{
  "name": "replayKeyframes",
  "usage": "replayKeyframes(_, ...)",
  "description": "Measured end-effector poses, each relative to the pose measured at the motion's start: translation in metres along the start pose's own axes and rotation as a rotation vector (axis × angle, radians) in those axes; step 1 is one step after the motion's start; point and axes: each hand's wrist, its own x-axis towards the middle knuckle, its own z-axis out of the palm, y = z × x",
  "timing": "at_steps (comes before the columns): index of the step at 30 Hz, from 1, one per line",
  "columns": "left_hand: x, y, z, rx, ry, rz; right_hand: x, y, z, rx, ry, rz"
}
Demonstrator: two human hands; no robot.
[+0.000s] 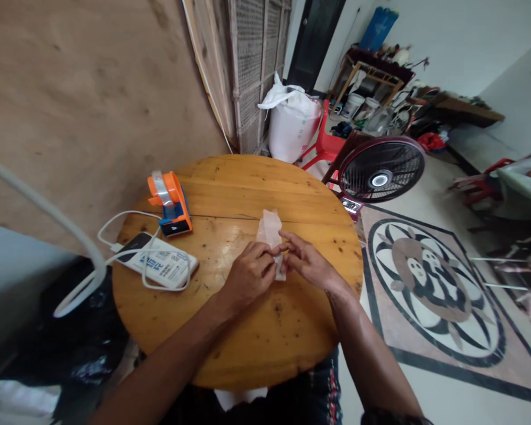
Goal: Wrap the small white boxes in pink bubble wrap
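Note:
A thin, whitish sheet of tissue-like paper (pixel 271 226) lies over the middle of the round wooden table (pixel 230 195), its far end flat and its near end between my hands. My left hand (pixel 253 268) has its fingers curled together on the paper's left edge. From the right, my right hand (pixel 304 258) meets it, thumb and fingers bent around the paper's near part, with the index finger raised a little. The fingertips of both hands almost touch, and they hide part of the paper.
On the table's left are an orange and blue tape dispenser (pixel 170 198) and a white power bank (pixel 159 260) with a looped white cable. Beyond the table stand a fan (pixel 380 171), a red chair (pixel 325 141) and a white sack (pixel 292 124).

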Motion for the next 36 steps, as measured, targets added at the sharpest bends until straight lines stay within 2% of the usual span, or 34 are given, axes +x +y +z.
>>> replayKeyframes(2, 0.001, 0.002, 0.000, 0.002, 0.018, 0.000, 0.005, -0.002, -0.005, 0.043, 0.058, 0.011)
replayKeyframes(4, 0.002, 0.003, 0.000, 0.012, 0.031, 0.011, 0.013, -0.003, -0.014, 0.009, 0.175, 0.038)
replayKeyframes(6, 0.003, 0.003, 0.001, 0.032, 0.031, 0.018, 0.024, -0.002, -0.025, -0.080, 0.297, 0.112)
replayKeyframes(8, 0.003, 0.003, 0.001, 0.050, 0.027, 0.020, 0.036, 0.002, -0.034, -0.173, 0.343, 0.224)
replayKeyframes(10, 0.003, 0.002, 0.001, 0.059, 0.020, 0.024, 0.049, 0.006, -0.040, -0.211, 0.290, 0.308)
replayKeyframes(14, 0.003, 0.002, 0.001, 0.070, 0.021, 0.044, 0.070, 0.011, -0.039, -0.222, 0.167, 0.358)
replayKeyframes(23, 0.004, 0.002, 0.001, 0.066, 0.026, 0.043, 0.091, 0.003, -0.028, -0.391, 0.136, 0.419)
replayKeyframes(31, 0.003, 0.002, 0.002, 0.090, 0.038, 0.040, 0.082, 0.004, -0.027, -0.264, 0.125, 0.335)
replayKeyframes(36, 0.001, 0.003, 0.002, 0.156, 0.062, 0.053, 0.081, 0.020, -0.026, -0.091, 0.212, 0.143)
